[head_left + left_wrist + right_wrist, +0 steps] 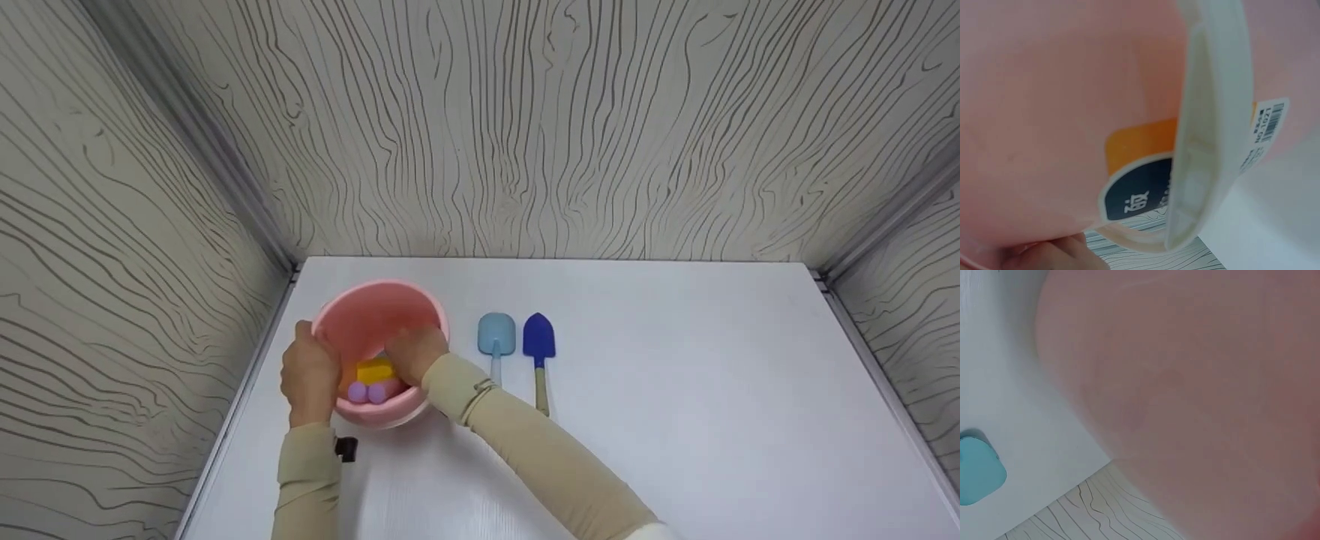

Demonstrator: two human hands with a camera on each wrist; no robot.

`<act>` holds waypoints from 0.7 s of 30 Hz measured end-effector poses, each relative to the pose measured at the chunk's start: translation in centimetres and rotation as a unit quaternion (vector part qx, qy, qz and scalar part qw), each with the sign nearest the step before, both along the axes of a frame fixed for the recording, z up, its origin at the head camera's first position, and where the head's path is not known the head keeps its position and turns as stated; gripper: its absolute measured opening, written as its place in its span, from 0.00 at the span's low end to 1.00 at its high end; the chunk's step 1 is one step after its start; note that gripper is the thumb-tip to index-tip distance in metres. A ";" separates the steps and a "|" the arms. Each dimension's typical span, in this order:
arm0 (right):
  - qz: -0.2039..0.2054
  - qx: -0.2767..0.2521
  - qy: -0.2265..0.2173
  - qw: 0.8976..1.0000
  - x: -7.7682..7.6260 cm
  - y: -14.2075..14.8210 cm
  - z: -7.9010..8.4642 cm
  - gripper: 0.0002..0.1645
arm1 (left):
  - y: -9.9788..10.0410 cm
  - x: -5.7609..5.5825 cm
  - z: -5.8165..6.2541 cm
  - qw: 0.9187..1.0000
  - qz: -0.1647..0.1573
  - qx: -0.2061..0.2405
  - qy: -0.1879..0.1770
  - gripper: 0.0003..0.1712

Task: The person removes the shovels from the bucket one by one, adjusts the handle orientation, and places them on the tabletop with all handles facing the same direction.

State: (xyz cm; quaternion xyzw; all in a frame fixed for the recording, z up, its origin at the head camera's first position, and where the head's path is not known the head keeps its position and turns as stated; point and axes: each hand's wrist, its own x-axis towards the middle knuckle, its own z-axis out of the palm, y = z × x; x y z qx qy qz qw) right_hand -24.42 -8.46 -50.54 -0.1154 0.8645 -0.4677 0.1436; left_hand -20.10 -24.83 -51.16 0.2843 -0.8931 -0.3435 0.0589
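A pink bucket (382, 300) stands at the left of the white table, its mouth leaning towards me. My left hand (310, 375) grips its rim on the left side; the same hand (1055, 254) shows at the lower edge of the left wrist view. Inside the bucket is my right hand (416, 354), its fingertips hidden among the contents. Beside them lie a yellow piece (373, 370) and a purple piece with rounded ends (377, 392). The bucket's white handle (1224, 112) hangs across a printed label (1137, 194). Pink bucket wall (1174, 382) fills most of the right wrist view.
Right of the bucket, a light blue toy shovel (496, 334) and a dark blue toy spade (538, 337) with a tan handle lie side by side on the table (712, 390). Wood-patterned panels (480, 135) enclose the table at the back and sides.
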 end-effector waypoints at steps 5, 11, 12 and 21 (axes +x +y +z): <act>0.016 -0.005 0.003 1.000 -0.3 -0.1 -0.3 0.06 | 0.0 -0.1 -0.1 1.000 0.005 0.020 -0.011 0.20; 0.055 0.067 0.069 0.994 -0.8 -0.2 -0.5 0.08 | -0.1 -0.3 0.0 0.999 0.007 0.026 -0.023 0.20; 0.065 0.089 0.084 0.990 -0.8 -0.2 -0.5 0.07 | -0.1 -0.3 0.0 0.999 0.007 0.029 -0.024 0.20; 0.084 0.128 0.117 0.981 -0.9 -0.3 -0.5 0.09 | 0.0 -0.2 -0.1 1.000 0.005 0.026 -0.013 0.19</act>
